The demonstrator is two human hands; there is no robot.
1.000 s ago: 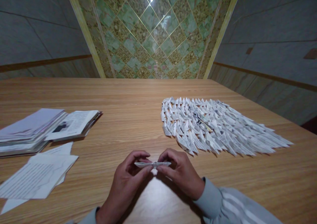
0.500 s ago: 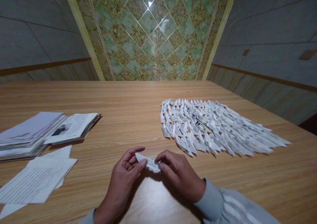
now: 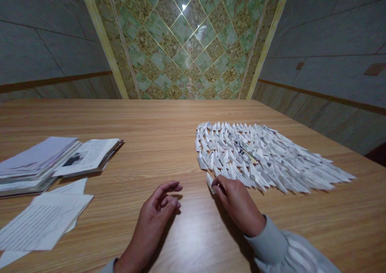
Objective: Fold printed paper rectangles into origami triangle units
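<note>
My right hand [image 3: 237, 200] pinches a small folded paper boat [image 3: 210, 181] printed with text. It is at the near left corner of a large group of similar folded paper boats [image 3: 241, 156], which stand packed in rows on the right side of the table. My fingers cover part of the held boat, and whether it touches the table I cannot tell. Over the middle front of the table, my left hand [image 3: 157, 214] is empty, its fingers loosely curved and apart.
On the left lies a thick stack of papers [image 3: 36, 156], with a smaller stack of printed pages [image 3: 93, 154] against it. Nearer me are several loose printed sheets [image 3: 42, 220]. The wooden table [image 3: 144, 124] extends back toward a tiled wall [image 3: 187, 44].
My left hand has let go of the paper boat. My right hand has carried it to the right, up to the near left corner of the rows.
</note>
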